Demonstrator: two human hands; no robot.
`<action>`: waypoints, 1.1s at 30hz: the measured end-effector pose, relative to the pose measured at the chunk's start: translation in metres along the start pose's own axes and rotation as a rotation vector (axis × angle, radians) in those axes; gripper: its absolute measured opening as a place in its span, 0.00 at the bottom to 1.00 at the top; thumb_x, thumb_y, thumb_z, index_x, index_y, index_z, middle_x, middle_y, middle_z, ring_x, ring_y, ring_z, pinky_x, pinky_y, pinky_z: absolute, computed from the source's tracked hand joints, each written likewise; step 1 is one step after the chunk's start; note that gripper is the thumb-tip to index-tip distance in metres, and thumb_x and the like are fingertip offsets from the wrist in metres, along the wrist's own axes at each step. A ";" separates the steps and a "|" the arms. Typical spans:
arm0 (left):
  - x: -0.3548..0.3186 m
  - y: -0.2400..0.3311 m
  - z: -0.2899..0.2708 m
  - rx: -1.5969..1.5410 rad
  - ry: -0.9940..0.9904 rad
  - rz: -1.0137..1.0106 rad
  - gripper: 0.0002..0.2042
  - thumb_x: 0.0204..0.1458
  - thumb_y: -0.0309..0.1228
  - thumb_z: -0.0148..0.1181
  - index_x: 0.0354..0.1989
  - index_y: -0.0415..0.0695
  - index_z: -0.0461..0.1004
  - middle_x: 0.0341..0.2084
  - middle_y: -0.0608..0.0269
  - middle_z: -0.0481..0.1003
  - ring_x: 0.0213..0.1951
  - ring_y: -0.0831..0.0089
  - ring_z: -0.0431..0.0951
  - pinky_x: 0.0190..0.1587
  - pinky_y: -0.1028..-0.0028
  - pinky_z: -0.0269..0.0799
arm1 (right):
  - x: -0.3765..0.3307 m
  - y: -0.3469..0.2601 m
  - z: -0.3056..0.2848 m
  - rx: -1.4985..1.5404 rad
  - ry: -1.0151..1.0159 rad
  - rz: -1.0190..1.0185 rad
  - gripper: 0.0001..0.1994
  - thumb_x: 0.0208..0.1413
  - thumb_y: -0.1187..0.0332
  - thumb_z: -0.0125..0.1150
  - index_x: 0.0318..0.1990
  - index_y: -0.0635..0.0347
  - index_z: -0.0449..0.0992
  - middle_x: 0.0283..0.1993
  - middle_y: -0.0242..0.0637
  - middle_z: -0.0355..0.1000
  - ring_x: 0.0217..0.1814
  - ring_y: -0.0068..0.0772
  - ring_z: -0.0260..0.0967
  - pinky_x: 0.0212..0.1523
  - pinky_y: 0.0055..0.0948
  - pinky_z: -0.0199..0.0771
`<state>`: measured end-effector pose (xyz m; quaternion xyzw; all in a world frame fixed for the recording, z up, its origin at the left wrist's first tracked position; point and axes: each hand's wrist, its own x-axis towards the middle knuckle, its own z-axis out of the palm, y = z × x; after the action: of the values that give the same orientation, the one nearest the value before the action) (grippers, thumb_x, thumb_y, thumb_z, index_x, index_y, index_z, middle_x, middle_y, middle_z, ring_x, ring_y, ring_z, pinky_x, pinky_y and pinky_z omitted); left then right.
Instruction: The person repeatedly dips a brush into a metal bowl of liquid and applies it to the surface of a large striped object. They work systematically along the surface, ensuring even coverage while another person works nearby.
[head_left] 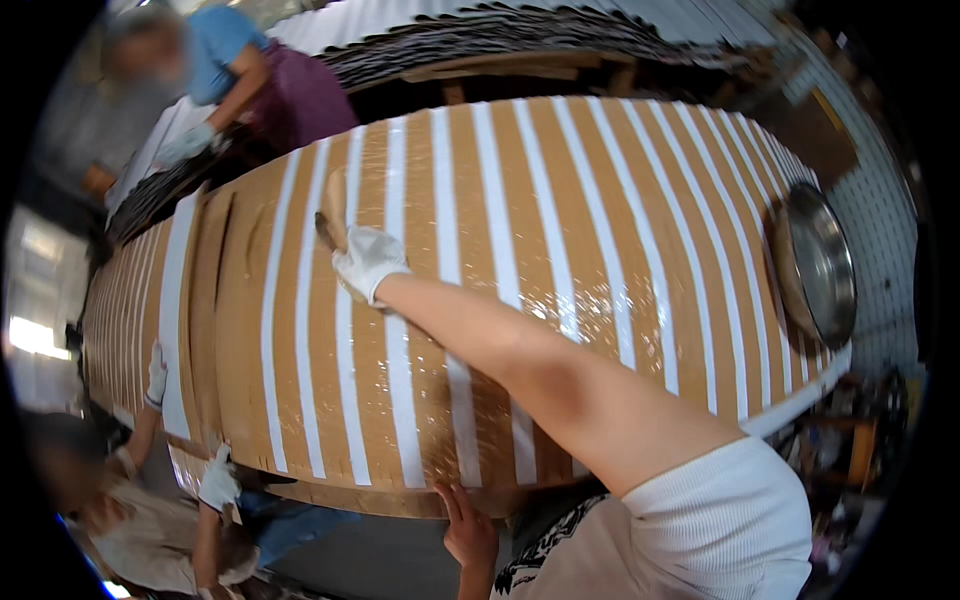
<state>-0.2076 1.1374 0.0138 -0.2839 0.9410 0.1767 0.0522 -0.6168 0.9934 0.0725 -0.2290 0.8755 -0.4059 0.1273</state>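
Reaching far across the surface, my right hand (370, 262) wears a white glove and is closed on a flat brush with a wooden handle (337, 197). The dark edge of the brush is near a white strip. Under it lies a long brown sheet-covered table (420, 230) with many parallel white strips (497, 200); patches around my forearm glisten as if wet. My bare left hand (470, 528) is at the near edge of the table, its fingers stretched out and touching the rim, with nothing seen in it.
A round metal basin (818, 265) stands on the table's right end. At the far left a person in blue (215, 60) leans over dark layered strips (500, 40). A gloved co-worker (150, 520) works at the near left, by a raised seam (207, 310) across the table.
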 end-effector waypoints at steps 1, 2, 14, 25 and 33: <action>-0.003 -0.003 -0.001 -0.001 0.000 0.013 0.33 0.44 0.26 0.53 0.65 0.40 0.59 0.68 0.43 0.52 0.35 0.54 0.81 0.26 0.66 0.77 | -0.004 0.019 -0.016 0.007 0.069 0.050 0.22 0.53 0.52 0.50 0.42 0.65 0.76 0.44 0.56 0.75 0.48 0.52 0.74 0.50 0.43 0.73; -0.003 -0.004 0.001 -0.007 0.006 0.035 0.34 0.44 0.26 0.53 0.66 0.40 0.58 0.68 0.43 0.51 0.37 0.53 0.81 0.27 0.65 0.77 | -0.007 0.041 -0.042 0.006 0.149 0.097 0.22 0.53 0.53 0.50 0.42 0.65 0.77 0.45 0.56 0.75 0.48 0.52 0.74 0.50 0.43 0.73; -0.002 -0.035 0.026 0.080 0.165 0.265 0.37 0.42 0.24 0.51 0.68 0.40 0.53 0.69 0.39 0.47 0.53 0.49 0.74 0.39 0.61 0.78 | -0.235 0.369 -0.376 -0.414 0.846 0.784 0.26 0.48 0.50 0.56 0.48 0.60 0.76 0.50 0.50 0.75 0.51 0.52 0.73 0.49 0.45 0.73; 0.000 -0.031 0.019 0.085 0.278 0.292 0.36 0.46 0.29 0.51 0.70 0.49 0.52 0.71 0.55 0.48 0.32 0.57 0.81 0.26 0.63 0.76 | -0.102 0.063 -0.099 -0.353 0.270 -0.015 0.21 0.52 0.55 0.48 0.32 0.65 0.80 0.36 0.56 0.76 0.41 0.53 0.75 0.43 0.44 0.75; 0.001 -0.052 0.047 0.301 0.160 0.290 0.34 0.48 0.28 0.51 0.69 0.48 0.55 0.69 0.55 0.53 0.30 0.57 0.80 0.25 0.62 0.75 | -0.147 0.010 -0.010 -0.059 0.098 0.093 0.20 0.52 0.54 0.51 0.37 0.65 0.77 0.42 0.56 0.74 0.44 0.54 0.75 0.45 0.46 0.75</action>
<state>-0.1792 1.1137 -0.0462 -0.1478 0.9889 0.0166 -0.0068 -0.4974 1.0793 0.0769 -0.1717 0.9019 -0.3844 0.0965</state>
